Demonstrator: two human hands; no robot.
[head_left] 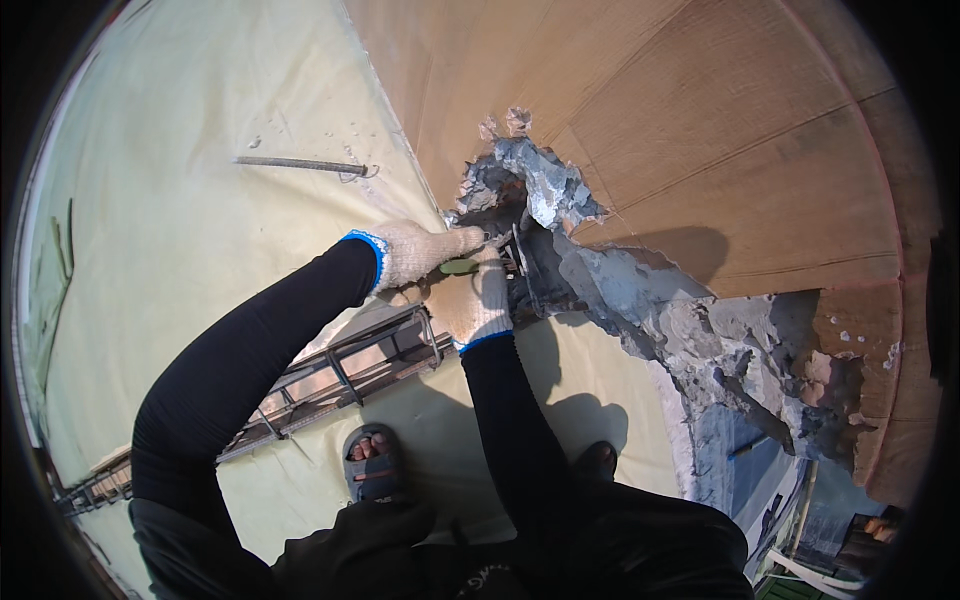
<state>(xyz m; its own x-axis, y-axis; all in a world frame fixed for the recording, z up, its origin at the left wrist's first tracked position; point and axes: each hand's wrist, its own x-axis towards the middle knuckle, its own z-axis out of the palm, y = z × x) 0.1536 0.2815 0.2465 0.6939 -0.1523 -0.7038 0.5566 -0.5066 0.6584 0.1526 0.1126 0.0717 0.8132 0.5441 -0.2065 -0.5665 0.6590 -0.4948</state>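
Both my hands wear pale knit gloves with blue cuffs and meet at a broken hollow in the concrete. My left hand reaches in from the left, its fingers closed near thin steel rods; what they grip is hidden. Just below it, my right hand is closed, with a green rounded handle showing at it. The rest of that tool is out of sight. A rebar cage runs from the lower left up to the hollow beside my hands.
A bent rebar stub sticks out over the pale yellow sheeting. Brown panelled surface fills the upper right, with a jagged broken edge. My sandalled foot stands below the cage. Planks and debris lie at lower right.
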